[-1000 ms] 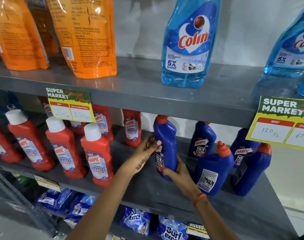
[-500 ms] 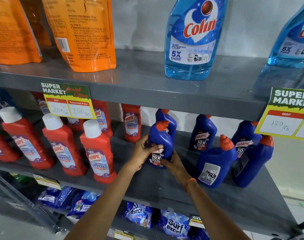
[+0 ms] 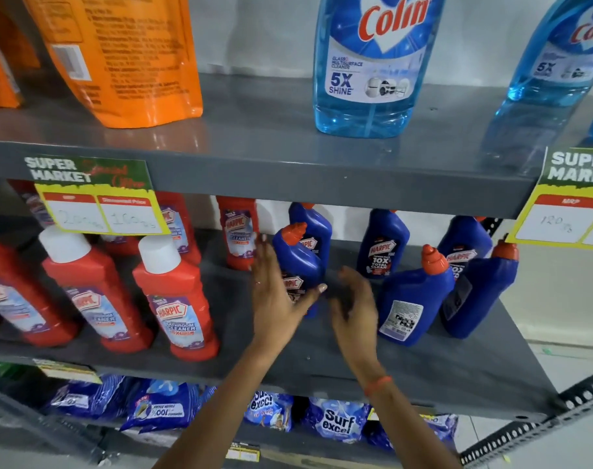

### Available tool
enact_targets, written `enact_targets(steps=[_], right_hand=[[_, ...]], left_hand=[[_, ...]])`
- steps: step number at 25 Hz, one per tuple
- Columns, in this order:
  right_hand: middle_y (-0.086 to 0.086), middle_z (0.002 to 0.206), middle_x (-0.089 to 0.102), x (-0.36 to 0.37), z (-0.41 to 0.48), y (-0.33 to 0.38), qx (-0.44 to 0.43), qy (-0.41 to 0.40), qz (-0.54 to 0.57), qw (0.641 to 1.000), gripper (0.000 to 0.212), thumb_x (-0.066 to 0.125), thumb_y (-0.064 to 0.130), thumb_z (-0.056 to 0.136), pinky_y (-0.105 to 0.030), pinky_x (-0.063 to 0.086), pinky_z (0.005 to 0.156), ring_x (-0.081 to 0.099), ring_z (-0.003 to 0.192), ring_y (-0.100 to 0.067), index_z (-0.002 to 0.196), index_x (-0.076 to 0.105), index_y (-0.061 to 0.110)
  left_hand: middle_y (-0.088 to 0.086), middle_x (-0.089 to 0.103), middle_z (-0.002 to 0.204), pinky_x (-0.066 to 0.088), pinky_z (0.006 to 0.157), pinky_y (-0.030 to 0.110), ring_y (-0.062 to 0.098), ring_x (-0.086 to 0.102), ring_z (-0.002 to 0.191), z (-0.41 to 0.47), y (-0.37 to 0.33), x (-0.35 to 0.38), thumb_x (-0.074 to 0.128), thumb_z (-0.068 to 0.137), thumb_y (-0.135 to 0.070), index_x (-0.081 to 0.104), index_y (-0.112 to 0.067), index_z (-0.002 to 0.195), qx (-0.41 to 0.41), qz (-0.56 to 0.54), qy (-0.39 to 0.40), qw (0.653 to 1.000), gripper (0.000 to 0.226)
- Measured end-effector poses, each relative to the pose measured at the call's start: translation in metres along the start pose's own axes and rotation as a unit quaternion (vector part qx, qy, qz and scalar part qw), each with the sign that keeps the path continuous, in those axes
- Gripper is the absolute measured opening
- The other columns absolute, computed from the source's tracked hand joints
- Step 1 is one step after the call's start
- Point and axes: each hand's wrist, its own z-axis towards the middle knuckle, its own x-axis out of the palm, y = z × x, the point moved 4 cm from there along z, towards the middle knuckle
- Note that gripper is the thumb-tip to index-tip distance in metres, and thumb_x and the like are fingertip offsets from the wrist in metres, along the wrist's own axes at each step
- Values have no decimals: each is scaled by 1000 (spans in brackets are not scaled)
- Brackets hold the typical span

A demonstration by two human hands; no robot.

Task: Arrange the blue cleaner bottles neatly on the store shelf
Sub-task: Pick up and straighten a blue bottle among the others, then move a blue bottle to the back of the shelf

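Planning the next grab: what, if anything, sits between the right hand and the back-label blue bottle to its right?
Nothing visible. The right hand is open, and only bare shelf separates it from the blue bottle.

Middle shelf [image 3: 423,367]: my left hand [image 3: 275,296] and right hand [image 3: 352,299] sit either side of the front Harpic bottle [image 3: 298,262], another bottle [image 3: 317,225] right behind it. Four more bottles [image 3: 413,299] stand off to my right. Bathroom cleaner bottles [image 3: 176,299] fill the left. Colin bottle [image 3: 373,62] and pouches [image 3: 126,55] are on the shelf above, detergent packs [image 3: 335,421] below.
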Motion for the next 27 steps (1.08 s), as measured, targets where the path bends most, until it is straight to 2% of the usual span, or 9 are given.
enact_targets(steps=[2,4,9,14,18,21,23,25,27], right_hand=[[6,120,48,-41,-22,5,-83,-122,-65,987,47,54,9,75,-7,31,101,43,118,0,121,49,14],[-10,127,44,-72,-34,-9,-52,-192,-108,974,54,61,5,72,-9,25,105,38,123,-14,125,46,8],[-27,141,33,-90,-33,-55,99,-166,-126,973,92,76,-2,65,-49,32,112,31,133,-39,141,25,1],[-20,144,35,-94,-25,-70,143,-82,-98,982,105,80,8,64,-44,30,111,34,133,-37,145,14,5],[-23,143,35,-100,-9,-59,87,-7,-165,982,120,86,32,57,-45,32,108,38,127,-37,145,11,0],[-17,130,49,-106,-9,-52,90,24,-59,994,104,80,28,59,-46,43,98,50,113,-33,144,22,9],[-4,105,63,-116,-13,-48,94,49,55,993,82,70,31,55,-40,52,82,61,91,-21,130,42,16],[8,80,67,-128,-12,-52,96,108,125,982,57,64,32,54,-28,53,67,60,69,-9,108,55,18],[9,80,70,-136,-7,-52,88,174,157,968,41,64,26,59,-17,53,63,64,70,-5,99,59,25]], left_hand=[[11,10,159,11,121,32,21,9,147,-18,-29,23,57,82,-60,3,-16,149,124,19,6,992,96],[5,15,159,17,119,26,15,14,146,-28,-52,59,56,86,-51,7,-19,149,157,-31,89,983,86],[15,52,137,41,106,40,27,49,127,-2,-68,127,73,79,-17,37,-10,137,-49,-150,363,918,69],[16,64,120,50,95,44,31,60,110,-1,-71,132,81,70,-15,54,-8,121,-117,-159,293,935,58],[2,70,91,53,74,35,21,65,83,-14,-96,124,81,61,-48,58,-14,97,-172,-71,106,977,54],[1,68,77,52,65,33,21,64,74,-23,-107,119,76,63,-53,55,-16,78,-178,-104,49,977,45],[2,68,74,55,61,26,22,65,76,-22,-99,115,76,72,-41,59,-19,75,-187,-234,102,949,28],[1,71,88,56,73,24,18,66,88,-23,-92,108,72,78,-27,65,-19,92,-187,-323,175,911,18],[-6,74,97,55,83,23,11,67,97,-25,-86,103,67,77,-22,66,-20,105,-196,-393,249,863,28]])
